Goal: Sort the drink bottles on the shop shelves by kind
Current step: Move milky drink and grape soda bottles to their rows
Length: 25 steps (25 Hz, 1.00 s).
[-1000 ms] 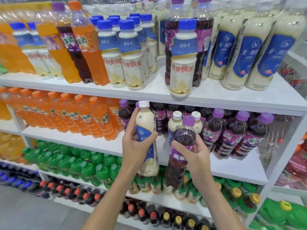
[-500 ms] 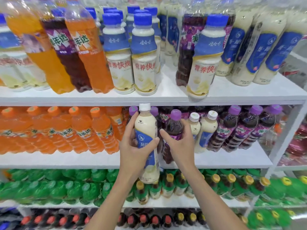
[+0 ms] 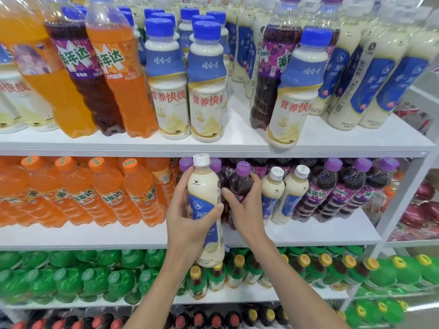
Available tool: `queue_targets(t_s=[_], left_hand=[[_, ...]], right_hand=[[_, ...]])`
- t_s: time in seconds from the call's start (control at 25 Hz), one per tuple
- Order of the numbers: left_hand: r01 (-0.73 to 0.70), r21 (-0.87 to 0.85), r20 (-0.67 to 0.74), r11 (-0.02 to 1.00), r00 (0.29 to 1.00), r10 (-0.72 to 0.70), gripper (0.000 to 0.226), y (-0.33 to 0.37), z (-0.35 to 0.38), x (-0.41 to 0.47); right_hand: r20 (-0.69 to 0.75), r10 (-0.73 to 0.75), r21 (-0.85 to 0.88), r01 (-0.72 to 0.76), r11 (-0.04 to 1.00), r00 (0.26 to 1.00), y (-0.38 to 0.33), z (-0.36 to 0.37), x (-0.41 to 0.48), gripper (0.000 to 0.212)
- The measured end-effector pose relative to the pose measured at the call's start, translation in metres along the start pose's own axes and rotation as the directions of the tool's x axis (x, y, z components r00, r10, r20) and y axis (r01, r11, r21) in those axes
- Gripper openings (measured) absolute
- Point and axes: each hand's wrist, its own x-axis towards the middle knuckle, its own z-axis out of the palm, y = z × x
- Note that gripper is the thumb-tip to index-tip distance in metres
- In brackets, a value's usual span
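Filling the whole view, a white metal shelving unit (image 3: 213, 149) carries rows of plastic drink bottles on four visible levels. On its top shelf stand tall orange soda bottles (image 3: 123, 91), a dark purple grape soda bottle (image 3: 88, 91), squat cream milk bottles with blue caps (image 3: 206, 91) and, at the right, slim cream bottles with blue labels (image 3: 380, 79). One more grape soda stands between the last two groups.

The middle shelf (image 3: 95, 236) holds a block of small orange soda bottles (image 3: 107, 193) on the left and purple-capped grape soda bottles (image 3: 332, 186) on the right. Two white-capped cream bottles (image 3: 273, 191) stand among the grape ones. Below are green bottles (image 3: 71, 276) and yellow-capped tea bottles (image 3: 237, 269), and lowest, dark bottles with red caps (image 3: 202, 319).

Two bare forearms reach up from the bottom edge. The person's left grip (image 3: 187, 219) is wrapped round a cream milk-tea bottle with a white cap and blue label (image 3: 204, 186), thumb across the label. This bottle is upright in the air in front of the middle shelf, its cap just under the top shelf's edge and its base hanging below the middle shelf's front.

Just beside it, the right grip (image 3: 244, 207) clasps a small grape soda bottle with a purple cap (image 3: 241, 181). It sits upright between the held cream bottle and the two cream ones. Whether its base touches the shelf cannot be told.
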Motion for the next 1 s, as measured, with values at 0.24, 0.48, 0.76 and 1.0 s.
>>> queue_targets(t_s=[0.24,0.48,0.76,1.0], left_hand=[[-0.002,0.012,-0.028,1.000,1.000,0.002,0.086,-0.005,0.001,0.000],[-0.011,0.009,-0.053,1.000,0.999,0.012,0.085,-0.006,0.001,0.000],[-0.003,0.010,-0.083,1.000,0.997,0.003,0.085,-0.007,-0.003,-0.003],[-0.045,0.038,-0.052,0.998,0.998,0.047,0.086,-0.001,0.003,0.006]], right_hand=[[0.016,0.058,-0.335,-0.049,0.941,0.998,-0.006,-0.019,0.002,0.058],[-0.053,0.126,-0.495,-0.136,0.858,0.991,0.010,-0.012,-0.017,0.051],[-0.032,0.170,-0.541,-0.160,0.826,0.985,0.046,0.007,-0.030,0.044],[-0.079,0.167,-0.568,-0.182,0.803,0.983,0.048,0.017,-0.017,0.059]])
